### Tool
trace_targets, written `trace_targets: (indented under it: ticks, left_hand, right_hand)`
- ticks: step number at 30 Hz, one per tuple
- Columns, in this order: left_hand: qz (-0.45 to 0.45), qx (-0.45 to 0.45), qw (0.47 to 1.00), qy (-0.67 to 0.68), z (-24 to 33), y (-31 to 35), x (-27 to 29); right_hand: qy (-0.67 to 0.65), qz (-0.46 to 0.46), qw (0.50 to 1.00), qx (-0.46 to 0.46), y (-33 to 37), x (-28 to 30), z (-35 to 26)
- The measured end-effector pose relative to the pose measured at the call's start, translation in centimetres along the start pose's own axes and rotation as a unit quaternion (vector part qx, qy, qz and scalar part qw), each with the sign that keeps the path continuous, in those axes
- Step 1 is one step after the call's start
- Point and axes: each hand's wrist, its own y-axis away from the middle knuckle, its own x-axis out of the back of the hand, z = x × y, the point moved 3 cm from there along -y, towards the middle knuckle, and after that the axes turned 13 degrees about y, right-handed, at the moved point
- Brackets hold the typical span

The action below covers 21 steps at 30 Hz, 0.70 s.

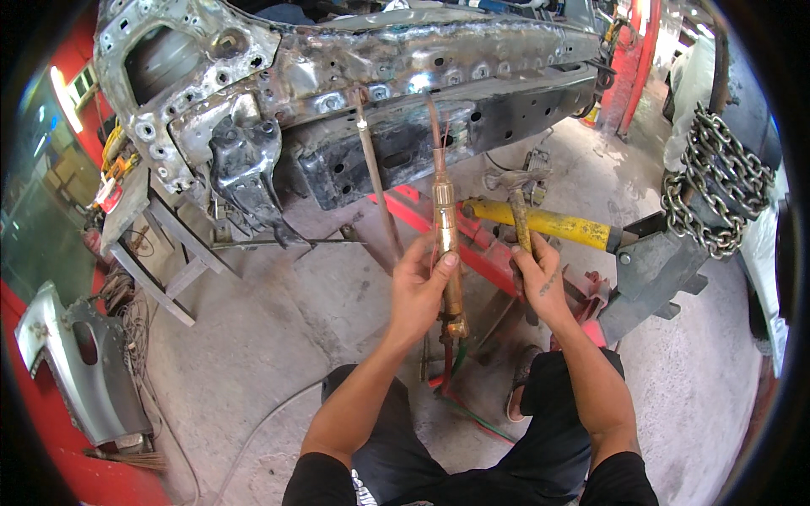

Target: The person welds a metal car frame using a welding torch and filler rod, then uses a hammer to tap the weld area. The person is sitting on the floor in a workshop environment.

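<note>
Brass-coloured metal gleams at the centre of the frame, where a torch [447, 223] stands nearly upright in the person's left hand [420, 277], which is closed around its body with the thumb laid along it. Its thin neck points toward the top of the frame, the tip close to a bright bluish-white spot on a bare-steel car body section [337, 67]. Red hose [447, 361] and green hose [461, 358] run from its lower end toward the lower centre.

Just right of centre, the right hand [540, 274] grips a hammer [521, 221] by its worn handle, head up. Behind that handle, a yellow bar [565, 228] crosses above a red beam [485, 257].

A slim rod [372, 160] slants down from the bodywork to beside the left hand; whether the fingers touch it cannot be told. Heavy chain [717, 181] hangs at the upper right. At the left edge are a grey tabletop [126, 215] on legs and, lower down, a silver fender [101, 379].
</note>
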Motion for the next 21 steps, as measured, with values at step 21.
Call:
trace_targets:
  ticks: [21]
  left_hand:
    - [0.002, -0.016, 1.000, -0.013, 0.3, 0.6, 0.0]
  right_hand:
    - [0.102, 0.089, 0.979, 0.154, -2.2, -0.9, 0.9]
